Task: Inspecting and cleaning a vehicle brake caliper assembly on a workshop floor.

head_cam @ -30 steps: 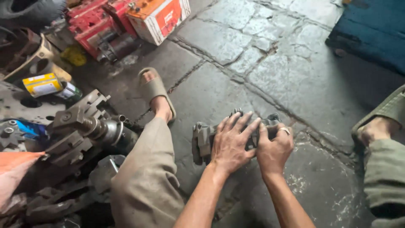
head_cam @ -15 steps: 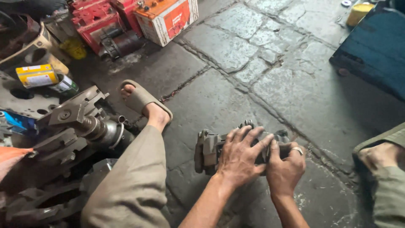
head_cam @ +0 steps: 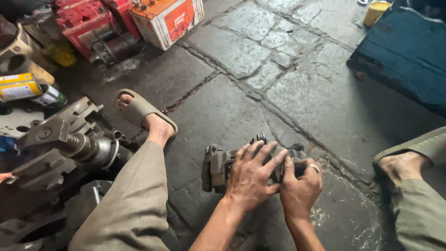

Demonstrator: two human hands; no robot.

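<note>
Your left hand now lies spread across the top of the caliper, fingers splayed and pressing down, palm over its middle. A second ago that hand sat higher and looser on the part; it has since flattened and settled. Your right hand has drawn in close against the left, fingers curled tight around the caliper's right end, thumb up along the side, a ring showing on one finger. Both hands are closed on the same casting, so the work reads as a firm hold with the part pinned to the stone floor rather than lifted. The caliper itself sits on the floor between your knees, just ahead of your left leg, its left end bare and grey.

The view has also slid down and in, so the hands sit lower and larger than before.

Count what lies about you: one caliper, two hands on it. One sandal on your left foot. Two batteries at the top, one red, one white and orange. One yellow can lying on its side at the left. One heavy vise-like machine beside your left knee. One blue box at the upper right, with a small yellow tub behind it.
</note>
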